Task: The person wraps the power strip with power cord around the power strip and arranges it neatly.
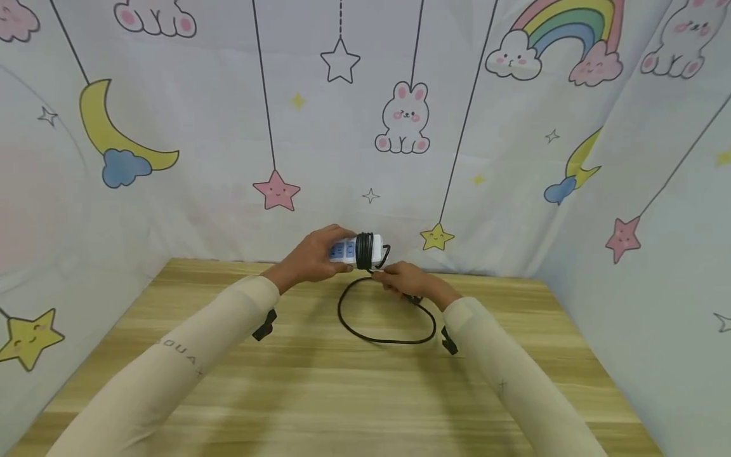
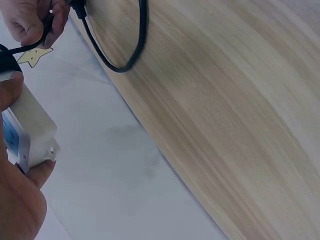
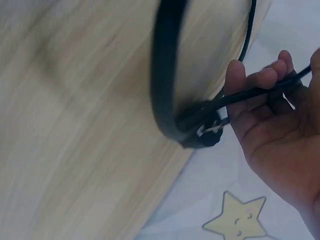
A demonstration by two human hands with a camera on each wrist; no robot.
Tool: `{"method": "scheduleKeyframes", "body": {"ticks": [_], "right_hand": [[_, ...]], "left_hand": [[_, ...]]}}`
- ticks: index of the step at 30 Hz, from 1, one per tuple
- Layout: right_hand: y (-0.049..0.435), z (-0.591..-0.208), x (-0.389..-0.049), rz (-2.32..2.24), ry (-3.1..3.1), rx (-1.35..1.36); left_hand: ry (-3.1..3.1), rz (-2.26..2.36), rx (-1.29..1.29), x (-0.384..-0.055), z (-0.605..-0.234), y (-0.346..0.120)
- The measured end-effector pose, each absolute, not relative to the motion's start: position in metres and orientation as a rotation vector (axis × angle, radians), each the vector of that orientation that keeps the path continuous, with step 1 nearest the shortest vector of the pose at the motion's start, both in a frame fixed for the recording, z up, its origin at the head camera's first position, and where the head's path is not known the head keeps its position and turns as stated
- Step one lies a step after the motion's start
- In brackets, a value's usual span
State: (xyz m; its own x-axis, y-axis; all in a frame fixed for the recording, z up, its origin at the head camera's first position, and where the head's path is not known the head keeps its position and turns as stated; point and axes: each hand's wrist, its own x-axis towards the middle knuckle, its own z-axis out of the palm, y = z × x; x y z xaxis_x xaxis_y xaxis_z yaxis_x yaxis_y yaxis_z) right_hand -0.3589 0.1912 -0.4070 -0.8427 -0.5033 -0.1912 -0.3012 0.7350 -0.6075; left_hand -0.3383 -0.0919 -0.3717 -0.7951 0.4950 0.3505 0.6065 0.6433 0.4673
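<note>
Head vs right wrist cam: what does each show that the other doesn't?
Only head: the left hand holding the white power strip, black cord wound round it, plus the rainbow print. Only right wrist: metal prongs on the plug, and the palm side of the right hand. Both: right hand gripping the cord, wooden tabletop, a yellow star print.

Curtained tabletop booth: cartoon-print cloth walls [image 1: 342,158] on three sides of wood-grain table [image 1: 354,400].
</note>
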Motion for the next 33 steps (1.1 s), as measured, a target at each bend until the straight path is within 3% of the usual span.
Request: {"method": "scheduleKeyframes", "body": {"ticks": [4,11,17,24,33], "right_hand": [[0.196,-0.406,-0.373,-0.693,2.641,-0.593],[0.189,-0.388,-0.387,-0.425,2.750,-0.793],[0.181,-0.376,-0.392,-0.339,2.786,-0.894],[0.175,-0.365,-0.394,-0.321,2.772,-0.886],[0.173,-0.350,-0.400,-0.177,2.878,-0.823]], "left_hand": [[-2.688,-0.781,-0.996,-0.336,-0.371,-0.089],[-2.686,-0.679,-1.148,-0.332,-0.374,-0.084],[-2.744,-0.655,-1.126,-0.332,-0.374,-0.083],[-2.786,-0.658,-1.065,-0.332,-0.377,-0.080],[-2.732,-0.602,-1.210,-0.331,-0.381,-0.070]]}}
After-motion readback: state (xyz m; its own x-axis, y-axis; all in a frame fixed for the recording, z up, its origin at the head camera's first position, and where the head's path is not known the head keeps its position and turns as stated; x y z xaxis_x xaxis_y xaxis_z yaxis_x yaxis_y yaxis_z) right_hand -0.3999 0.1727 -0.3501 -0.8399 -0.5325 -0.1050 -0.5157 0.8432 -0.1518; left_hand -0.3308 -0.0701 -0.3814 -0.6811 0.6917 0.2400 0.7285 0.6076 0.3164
